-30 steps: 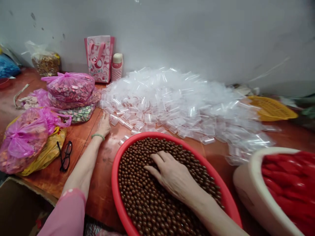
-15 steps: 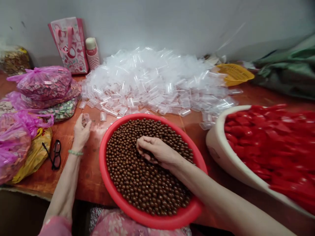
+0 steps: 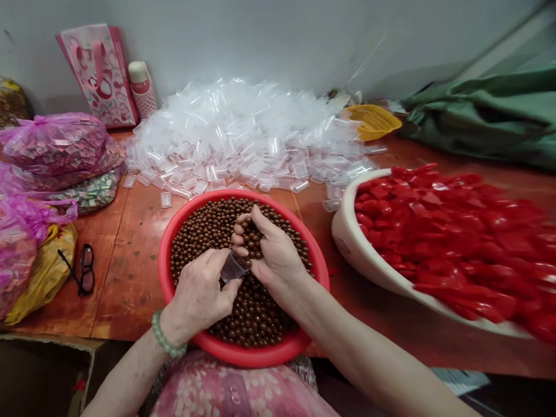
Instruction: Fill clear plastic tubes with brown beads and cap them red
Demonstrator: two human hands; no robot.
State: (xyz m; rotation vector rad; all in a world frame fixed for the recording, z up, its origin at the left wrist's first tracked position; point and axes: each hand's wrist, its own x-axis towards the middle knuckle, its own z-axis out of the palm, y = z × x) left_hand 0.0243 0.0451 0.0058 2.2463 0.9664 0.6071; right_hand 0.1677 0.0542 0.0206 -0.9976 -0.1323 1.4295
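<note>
1. Watching from far away, I see my bare left hand (image 3: 202, 286) pinching a small, clear, boxy plastic case (image 3: 233, 269) over a big, round, red plastic tub (image 3: 164, 255).
2. My bare right hand (image 3: 280, 260) is cupped around some shiny, round, brown balls (image 3: 253, 241).
3. Those balls lie just past the case, up and to the right. The case's long side seems to slant across toward the cupped palm; I can't tell if they touch.
4. Half a second ago, the left hand was over the reddish-brown wooden table (image 3: 130, 255), left of the tub. Now both hands are close together, and the right palm's hollow shows.
</note>
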